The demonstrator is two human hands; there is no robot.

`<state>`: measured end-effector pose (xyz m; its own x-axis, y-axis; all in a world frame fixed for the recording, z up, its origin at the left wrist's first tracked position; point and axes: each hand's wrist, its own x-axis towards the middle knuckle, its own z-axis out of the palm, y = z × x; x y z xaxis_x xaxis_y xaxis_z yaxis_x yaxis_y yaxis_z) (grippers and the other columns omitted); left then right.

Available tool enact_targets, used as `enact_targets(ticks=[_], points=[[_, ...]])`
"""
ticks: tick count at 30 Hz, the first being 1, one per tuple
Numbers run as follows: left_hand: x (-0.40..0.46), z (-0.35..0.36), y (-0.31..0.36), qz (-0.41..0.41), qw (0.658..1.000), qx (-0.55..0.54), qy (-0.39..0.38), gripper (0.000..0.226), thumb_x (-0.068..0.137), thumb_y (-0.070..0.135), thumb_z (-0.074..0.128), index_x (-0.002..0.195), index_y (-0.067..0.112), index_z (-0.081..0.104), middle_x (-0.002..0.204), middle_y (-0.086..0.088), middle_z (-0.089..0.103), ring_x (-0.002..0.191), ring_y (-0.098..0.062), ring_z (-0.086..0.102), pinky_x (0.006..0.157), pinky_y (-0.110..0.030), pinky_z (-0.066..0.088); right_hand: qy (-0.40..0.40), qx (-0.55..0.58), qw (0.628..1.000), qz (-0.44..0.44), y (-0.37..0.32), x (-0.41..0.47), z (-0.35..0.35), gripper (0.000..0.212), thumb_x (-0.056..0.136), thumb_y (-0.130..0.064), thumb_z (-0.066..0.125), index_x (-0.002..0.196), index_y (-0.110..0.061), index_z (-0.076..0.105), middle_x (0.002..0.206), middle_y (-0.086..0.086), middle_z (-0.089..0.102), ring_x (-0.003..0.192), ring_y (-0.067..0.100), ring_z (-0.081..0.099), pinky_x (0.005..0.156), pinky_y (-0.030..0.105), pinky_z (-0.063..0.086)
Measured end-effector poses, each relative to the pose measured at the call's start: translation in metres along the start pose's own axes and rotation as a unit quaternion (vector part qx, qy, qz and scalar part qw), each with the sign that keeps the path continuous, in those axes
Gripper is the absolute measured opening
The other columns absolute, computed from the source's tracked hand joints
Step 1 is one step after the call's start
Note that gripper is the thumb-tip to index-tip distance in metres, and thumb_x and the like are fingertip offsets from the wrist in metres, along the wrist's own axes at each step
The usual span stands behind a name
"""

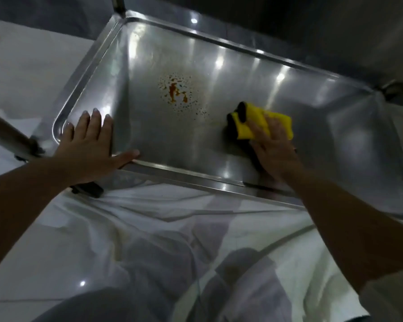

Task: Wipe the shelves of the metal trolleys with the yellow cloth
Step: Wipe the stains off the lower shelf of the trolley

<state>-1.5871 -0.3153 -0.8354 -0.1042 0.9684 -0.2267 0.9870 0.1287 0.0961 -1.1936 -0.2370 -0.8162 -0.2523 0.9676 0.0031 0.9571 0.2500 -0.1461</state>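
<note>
A shiny metal trolley shelf (230, 73) with a raised rim fills the upper half of the head view. An orange-brown stain (177, 92) with scattered specks lies near its middle. My right hand (273, 145) presses a folded yellow cloth (261, 122) with a dark edge flat onto the shelf, to the right of the stain and apart from it. My left hand (91, 145) rests on the shelf's near left corner with straight, spread fingers and holds nothing.
A trolley post (7, 133) slants in at the left and another (118, 5) rises at the far corner. A black caster (89, 189) sits under the near left corner. A glossy white tiled floor (126, 228) lies below.
</note>
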Motion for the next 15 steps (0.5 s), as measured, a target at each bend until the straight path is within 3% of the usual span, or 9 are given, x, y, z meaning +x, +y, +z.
enact_targets(ticks=[5, 7, 10, 15], points=[[-0.003, 0.006, 0.009, 0.008, 1.0, 0.03, 0.002, 0.14, 0.047, 0.104, -0.001, 0.152, 0.012, -0.006, 0.161, -0.014, -0.01, 0.148, -0.03, -0.011, 0.117, -0.052, 0.001, 0.048, 0.026, 0.964, 0.261, -0.033, 0.051, 0.009, 0.054, 0.098, -0.039, 0.041, 0.148, -0.04, 0.023, 0.159, 0.011, 0.007, 0.145, 0.037, 0.003, 0.111, 0.063, 0.01], [-0.003, 0.005, 0.012, 0.006, 0.999, 0.034, -0.003, 0.142, 0.045, 0.105, -0.001, 0.152, 0.012, -0.008, 0.16, -0.013, -0.013, 0.147, -0.03, -0.012, 0.118, -0.052, 0.001, 0.031, 0.059, 0.945, 0.32, -0.065, 0.069, 0.01, 0.055, 0.095, -0.042, 0.042, 0.147, -0.041, 0.024, 0.158, 0.014, 0.006, 0.144, 0.042, 0.001, 0.107, 0.068, 0.009], [-0.004, 0.002, 0.013, -0.001, 0.999, 0.031, -0.018, 0.145, 0.041, 0.105, -0.002, 0.151, 0.012, -0.013, 0.16, -0.012, -0.018, 0.147, -0.029, -0.017, 0.118, -0.052, -0.002, 0.001, 0.053, 0.959, 0.277, -0.106, 0.069, 0.017, 0.056, 0.096, -0.046, 0.038, 0.147, -0.042, 0.017, 0.159, 0.011, 0.001, 0.144, 0.042, -0.005, 0.104, 0.073, 0.009], [-0.007, -0.003, 0.015, 0.005, 0.999, 0.03, -0.03, 0.145, 0.039, 0.105, -0.005, 0.151, 0.012, -0.016, 0.159, -0.012, -0.021, 0.146, -0.029, -0.02, 0.118, -0.052, -0.004, 0.029, -0.002, 0.995, 0.099, -0.143, 0.019, 0.033, 0.053, 0.098, -0.047, 0.033, 0.148, -0.044, 0.015, 0.161, 0.005, 0.002, 0.146, 0.035, -0.003, 0.105, 0.07, 0.015]])
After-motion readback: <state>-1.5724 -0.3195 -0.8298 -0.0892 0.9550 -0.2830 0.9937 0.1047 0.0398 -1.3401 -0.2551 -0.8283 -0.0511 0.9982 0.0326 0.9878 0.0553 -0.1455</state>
